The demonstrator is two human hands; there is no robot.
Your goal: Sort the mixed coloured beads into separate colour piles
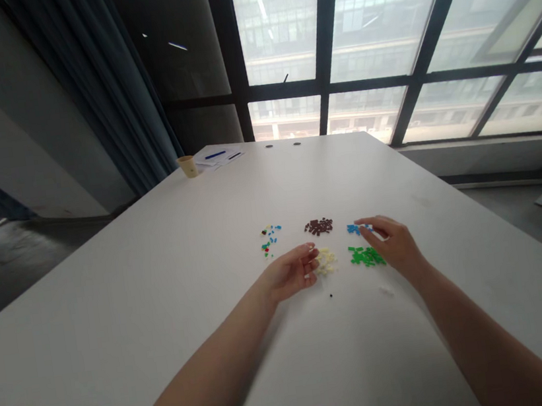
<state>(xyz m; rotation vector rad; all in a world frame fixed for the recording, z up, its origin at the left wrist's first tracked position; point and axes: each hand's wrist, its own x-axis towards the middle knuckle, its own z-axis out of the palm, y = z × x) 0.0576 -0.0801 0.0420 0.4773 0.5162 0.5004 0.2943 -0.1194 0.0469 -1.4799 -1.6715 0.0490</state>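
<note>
My left hand [291, 272] is beside the pile of cream toy bricks [327, 261], palm turned to the right. Its fingers are loosely curled and apart, and no held piece shows. Over the small pile of blue bricks [353, 229] reaches my right hand [392, 240], its thumb and index finger a little apart at the blue pieces. Whether its fingertips touch a brick is too small to tell. Green bricks [365, 256] lie just below that hand, partly covered by it. A dark brown brick pile [319, 226] sits between and beyond both hands.
Mixed small coloured pieces [271, 235] are scattered left of the brown pile. Nearer me on the white table [163, 297] lie a tiny black piece [331, 295] and a clear or whitish bit [386, 291]. Far left stand a tan cup [188, 166] and papers with a blue pen [215, 155].
</note>
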